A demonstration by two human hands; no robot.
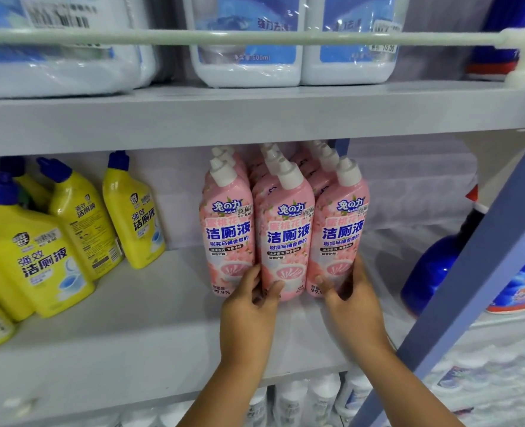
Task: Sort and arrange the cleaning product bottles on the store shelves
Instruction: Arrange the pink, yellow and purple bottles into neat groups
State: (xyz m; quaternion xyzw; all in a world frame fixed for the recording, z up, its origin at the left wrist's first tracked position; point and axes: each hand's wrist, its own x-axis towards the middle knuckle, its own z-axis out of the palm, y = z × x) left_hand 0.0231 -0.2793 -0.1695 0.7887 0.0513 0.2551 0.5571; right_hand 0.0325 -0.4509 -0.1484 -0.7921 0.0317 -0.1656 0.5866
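Note:
Several pink toilet-cleaner bottles with white caps stand in three rows on the middle shelf (150,328). My left hand (252,303) reaches between the front left pink bottle (227,229) and the front middle pink bottle (287,241), fingers curled round the base of the middle one. My right hand (352,298) grips the base of the front right pink bottle (339,229), thumb on its front and fingers round its right side. Yellow bottles with blue caps (79,217) stand at the left of the same shelf.
White jugs with blue labels (248,50) fill the shelf above, behind a pale guard rail (255,37). A blue upright post (476,272) slants along the right. Dark blue bottles (430,272) stand beyond it. White bottles (301,402) sit on the shelf below.

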